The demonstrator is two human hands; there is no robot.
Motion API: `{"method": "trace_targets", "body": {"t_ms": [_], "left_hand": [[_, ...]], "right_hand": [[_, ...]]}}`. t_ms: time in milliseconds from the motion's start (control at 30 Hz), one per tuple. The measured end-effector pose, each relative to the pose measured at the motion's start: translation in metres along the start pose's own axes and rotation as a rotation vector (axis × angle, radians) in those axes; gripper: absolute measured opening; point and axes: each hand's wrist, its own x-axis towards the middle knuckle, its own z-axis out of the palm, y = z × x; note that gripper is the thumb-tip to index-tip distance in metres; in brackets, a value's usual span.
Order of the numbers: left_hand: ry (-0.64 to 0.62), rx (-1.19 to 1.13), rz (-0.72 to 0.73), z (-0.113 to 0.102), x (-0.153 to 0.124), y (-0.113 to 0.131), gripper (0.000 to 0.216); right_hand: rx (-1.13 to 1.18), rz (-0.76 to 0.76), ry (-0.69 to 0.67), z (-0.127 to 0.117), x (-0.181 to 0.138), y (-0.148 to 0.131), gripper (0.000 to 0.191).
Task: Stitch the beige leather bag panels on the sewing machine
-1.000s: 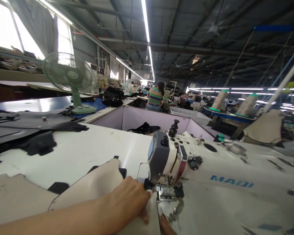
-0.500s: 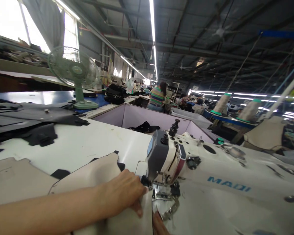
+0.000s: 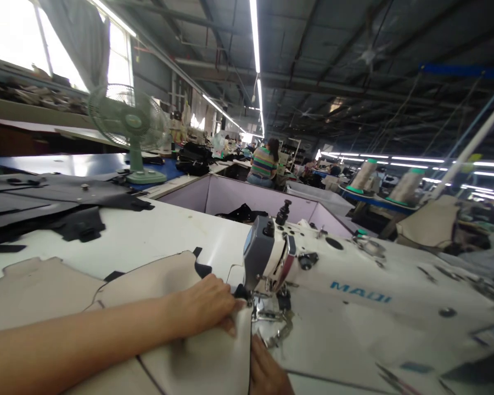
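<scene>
A beige fabric panel with a dark edge lies under the head of a white sewing machine. My left hand bears on it just left of the presser foot, fingers bent and thumb tucked below, gripping the material. Lower down, my right hand has its fingers together at the panel's right edge; its thumb is hidden. The seam point itself is partly covered by the machine head.
Dark cut pieces are piled at the left, before a green fan. A lilac-walled bin stands behind the machine. Thread cones are at the right, a pointed metal tool at lower right. Farther back is a person.
The view has shifted slightly, so the machine appears farther left. More of my right hand shows along the panel's edge. My left hand stays beside the presser foot on the panel.
</scene>
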Motion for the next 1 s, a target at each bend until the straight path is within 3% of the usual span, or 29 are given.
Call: {"method": "trace_targets", "body": {"t_ms": [33,67,167,233,300,400,500,667,733,800,867,933,1000], "left_hand": [[-0.001,0.003,-0.020,-0.007,-0.008,0.005,0.043],[0.005,-0.008,-0.034,-0.013,-0.017,0.011,0.040],[0.103,-0.119,-0.086,-0.022,-0.053,0.044,0.031],[0.259,-0.142,-0.118,-0.014,-0.078,0.070,0.034],[0.462,-0.034,-0.107,0.002,-0.096,0.090,0.053],[0.492,0.066,-0.210,0.019,-0.104,0.105,0.047],[0.510,0.105,-0.251,0.013,-0.095,0.109,0.032],[0.518,0.122,-0.211,-0.007,-0.087,0.108,0.026],[0.487,0.120,-0.224,-0.010,-0.087,0.103,0.025],[0.460,0.138,-0.236,-0.012,-0.086,0.097,0.025],[0.448,0.179,-0.222,-0.015,-0.084,0.089,0.026],[0.429,0.230,-0.198,-0.021,-0.078,0.082,0.028],[0.414,0.274,-0.154,-0.028,-0.069,0.076,0.032]], "right_hand": [[0.053,-0.040,-0.004,-0.007,0.007,-0.003,0.037],[0.118,-0.034,-0.101,-0.016,0.015,-0.007,0.037],[0.321,0.040,-0.286,-0.046,0.036,-0.015,0.017],[0.412,0.067,-0.318,-0.061,0.043,-0.018,0.008],[0.439,0.085,-0.356,-0.070,0.046,-0.018,0.011],[0.405,0.075,-0.405,-0.072,0.049,-0.016,0.015],[0.372,0.076,-0.417,-0.069,0.055,-0.012,0.018],[0.354,0.215,-0.328,-0.072,0.063,-0.013,0.023],[0.330,0.376,-0.221,-0.077,0.057,-0.021,0.013],[0.289,0.574,-0.069,-0.075,0.041,-0.037,0.019],[0.264,0.714,0.080,-0.061,0.020,-0.060,0.032],[0.272,0.706,0.142,-0.036,0.002,-0.088,0.053],[0.285,0.776,0.091,-0.007,-0.001,-0.111,0.073]]}}
